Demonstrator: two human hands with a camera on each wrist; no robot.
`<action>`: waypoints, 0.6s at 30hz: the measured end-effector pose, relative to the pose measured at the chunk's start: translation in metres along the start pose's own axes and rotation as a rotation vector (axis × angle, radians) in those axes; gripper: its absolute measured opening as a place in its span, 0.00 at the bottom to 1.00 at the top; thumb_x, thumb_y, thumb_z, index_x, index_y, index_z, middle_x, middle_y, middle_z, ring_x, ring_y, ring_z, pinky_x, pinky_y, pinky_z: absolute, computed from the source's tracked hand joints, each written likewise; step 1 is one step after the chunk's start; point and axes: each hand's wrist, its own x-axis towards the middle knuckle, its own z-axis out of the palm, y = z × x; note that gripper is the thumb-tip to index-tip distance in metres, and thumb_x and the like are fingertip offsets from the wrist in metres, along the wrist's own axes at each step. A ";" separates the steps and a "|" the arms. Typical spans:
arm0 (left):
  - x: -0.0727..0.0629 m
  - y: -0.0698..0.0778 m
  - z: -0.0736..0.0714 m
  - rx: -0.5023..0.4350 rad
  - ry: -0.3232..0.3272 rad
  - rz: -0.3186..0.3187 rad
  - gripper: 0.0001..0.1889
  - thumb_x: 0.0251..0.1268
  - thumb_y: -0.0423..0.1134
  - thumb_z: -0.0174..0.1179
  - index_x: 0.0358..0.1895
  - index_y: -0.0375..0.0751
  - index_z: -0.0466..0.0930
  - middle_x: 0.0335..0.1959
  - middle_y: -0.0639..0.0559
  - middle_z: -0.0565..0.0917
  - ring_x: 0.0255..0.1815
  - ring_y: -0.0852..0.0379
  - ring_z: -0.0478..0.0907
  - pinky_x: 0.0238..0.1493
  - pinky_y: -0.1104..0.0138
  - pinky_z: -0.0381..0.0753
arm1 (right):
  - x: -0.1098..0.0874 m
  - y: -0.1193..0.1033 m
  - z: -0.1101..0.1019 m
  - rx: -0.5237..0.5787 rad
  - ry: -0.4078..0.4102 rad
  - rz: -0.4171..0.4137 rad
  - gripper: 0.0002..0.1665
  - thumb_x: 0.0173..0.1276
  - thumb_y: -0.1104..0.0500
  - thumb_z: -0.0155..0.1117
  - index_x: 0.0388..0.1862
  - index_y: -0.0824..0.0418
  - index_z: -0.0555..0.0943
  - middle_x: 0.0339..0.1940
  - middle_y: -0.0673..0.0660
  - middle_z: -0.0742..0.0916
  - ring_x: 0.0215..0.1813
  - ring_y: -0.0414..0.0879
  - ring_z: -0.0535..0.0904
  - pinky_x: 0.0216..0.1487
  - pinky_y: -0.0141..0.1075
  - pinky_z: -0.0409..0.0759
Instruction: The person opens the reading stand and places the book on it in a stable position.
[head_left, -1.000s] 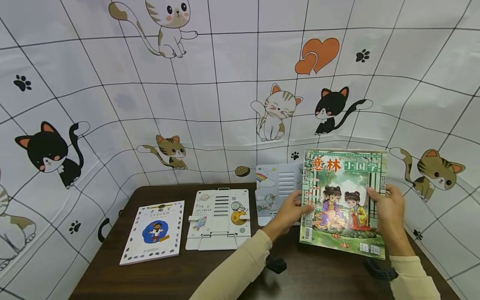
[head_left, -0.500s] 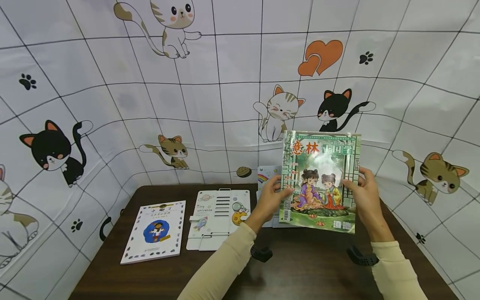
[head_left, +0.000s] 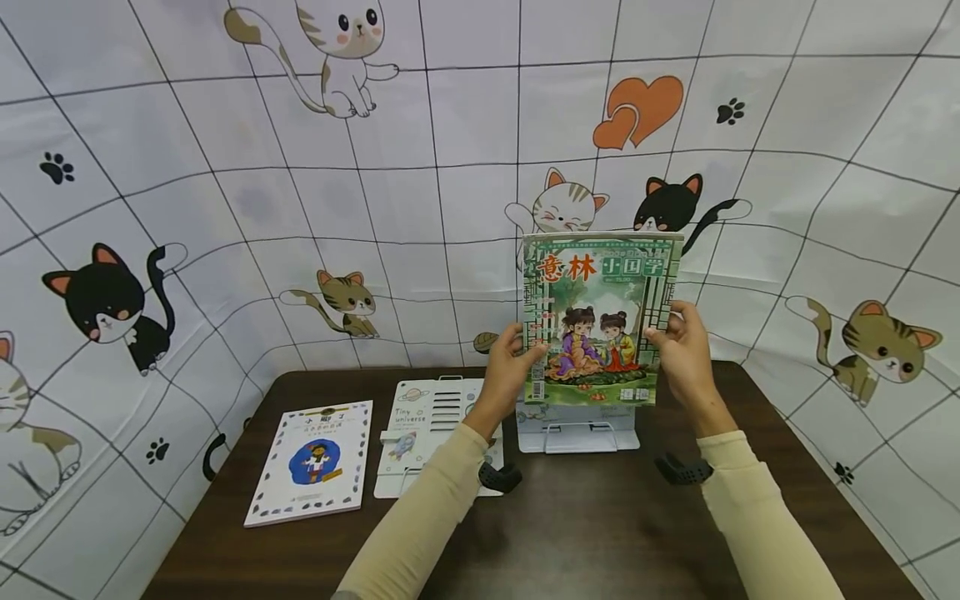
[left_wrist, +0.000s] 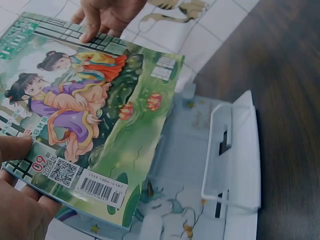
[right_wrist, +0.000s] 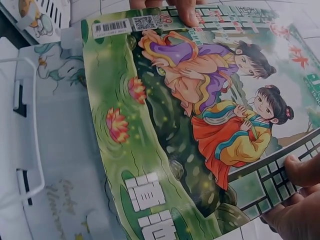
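A green magazine (head_left: 600,321) with two drawn figures on its cover is held upright in front of a unicorn-print book stand (head_left: 577,433). By its left edge my left hand (head_left: 506,371) grips it, thumb on the cover and fingers behind. My right hand (head_left: 682,354) pinches the opposite edge the same way. In the left wrist view, the magazine's bottom edge hangs above the stand's wire page holder (left_wrist: 207,165), apart from its ledge (left_wrist: 245,165). Most of the stand's back plate is hidden behind the magazine.
Left of the hands stands a second white book stand (head_left: 427,417) printed "Tiny universe". Beside it a white booklet (head_left: 311,462) lies on the dark wooden table (head_left: 585,533). A cat-print cloth (head_left: 450,200) hangs behind the table.
Both hands have carried the magazine leftward and up, from the right of the unicorn-print stand to in front of it. The stand's lower part now shows beneath. The booklet and other stand stay put.
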 end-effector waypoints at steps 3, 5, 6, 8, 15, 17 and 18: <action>0.003 -0.002 -0.005 -0.033 0.012 0.015 0.29 0.78 0.36 0.65 0.77 0.41 0.70 0.69 0.30 0.78 0.70 0.36 0.78 0.68 0.47 0.79 | 0.005 0.002 0.008 0.028 -0.020 -0.018 0.35 0.81 0.70 0.57 0.81 0.69 0.58 0.41 0.54 0.69 0.43 0.36 0.71 0.46 0.25 0.74; 0.005 -0.003 -0.007 -0.051 0.018 0.032 0.25 0.77 0.35 0.65 0.74 0.41 0.73 0.63 0.33 0.83 0.60 0.40 0.83 0.61 0.51 0.81 | 0.008 0.003 0.013 0.042 -0.028 -0.033 0.33 0.81 0.71 0.57 0.79 0.70 0.59 0.40 0.54 0.71 0.41 0.36 0.71 0.46 0.25 0.75; 0.007 -0.004 -0.008 -0.057 0.018 0.043 0.24 0.77 0.34 0.65 0.72 0.41 0.74 0.60 0.34 0.85 0.55 0.42 0.84 0.58 0.52 0.81 | 0.009 0.003 0.015 0.062 -0.028 -0.037 0.31 0.80 0.72 0.57 0.77 0.71 0.60 0.39 0.53 0.71 0.39 0.37 0.70 0.46 0.25 0.76; 0.010 -0.005 -0.011 -0.058 0.031 0.049 0.25 0.77 0.34 0.65 0.72 0.41 0.74 0.61 0.35 0.84 0.57 0.44 0.83 0.60 0.52 0.81 | 0.012 0.004 0.019 0.091 -0.027 -0.043 0.28 0.80 0.72 0.57 0.74 0.71 0.62 0.38 0.53 0.71 0.36 0.39 0.68 0.46 0.26 0.77; 0.011 -0.012 -0.012 -0.045 0.048 0.026 0.32 0.77 0.34 0.65 0.80 0.37 0.66 0.75 0.29 0.72 0.78 0.34 0.69 0.75 0.41 0.72 | 0.019 0.013 0.026 0.171 -0.007 -0.018 0.18 0.78 0.75 0.58 0.58 0.64 0.64 0.35 0.52 0.62 0.33 0.39 0.59 0.45 0.28 0.74; 0.011 -0.015 -0.013 -0.040 0.046 0.018 0.33 0.77 0.35 0.65 0.81 0.36 0.64 0.76 0.28 0.70 0.81 0.33 0.66 0.77 0.39 0.69 | 0.020 0.017 0.027 0.189 -0.015 -0.018 0.17 0.78 0.75 0.57 0.54 0.62 0.63 0.35 0.52 0.60 0.36 0.40 0.58 0.45 0.28 0.74; 0.011 -0.015 -0.013 -0.040 0.045 0.012 0.34 0.77 0.35 0.65 0.81 0.37 0.64 0.78 0.28 0.68 0.82 0.32 0.63 0.78 0.39 0.68 | 0.021 0.018 0.027 0.196 -0.015 -0.021 0.17 0.78 0.76 0.57 0.52 0.62 0.62 0.35 0.52 0.60 0.36 0.40 0.59 0.45 0.29 0.73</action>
